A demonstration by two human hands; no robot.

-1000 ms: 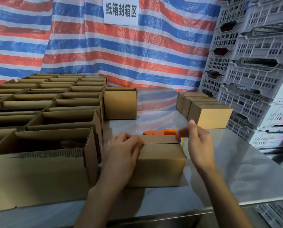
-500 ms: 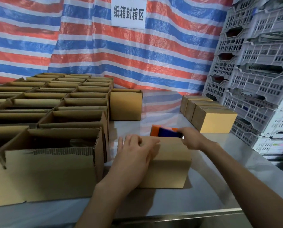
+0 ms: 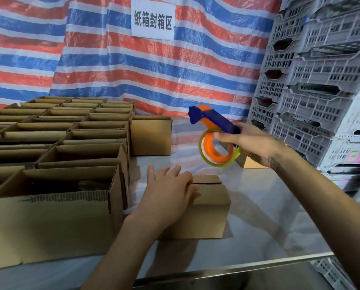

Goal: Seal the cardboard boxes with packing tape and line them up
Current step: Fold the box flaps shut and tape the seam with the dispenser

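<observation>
A small cardboard box (image 3: 208, 208) with its top flaps folded down lies on the steel table in front of me. My left hand (image 3: 168, 189) rests flat on its top left, fingers straight, pressing the flaps. My right hand (image 3: 250, 143) grips the blue handle of an orange tape dispenser (image 3: 214, 141) with a clear tape roll, held in the air above and behind the box. A sealed box (image 3: 252, 163) is partly hidden behind my right wrist.
Several open cardboard boxes (image 3: 70, 143) stand in rows on the left half of the table. One open box (image 3: 151, 136) stands alone behind. Grey plastic crates (image 3: 313, 91) are stacked at the right. The table's front edge (image 3: 258, 264) runs below the box.
My right hand picked up the tape dispenser from behind the box and lifted it into the air. My left hand stayed on the box top.
</observation>
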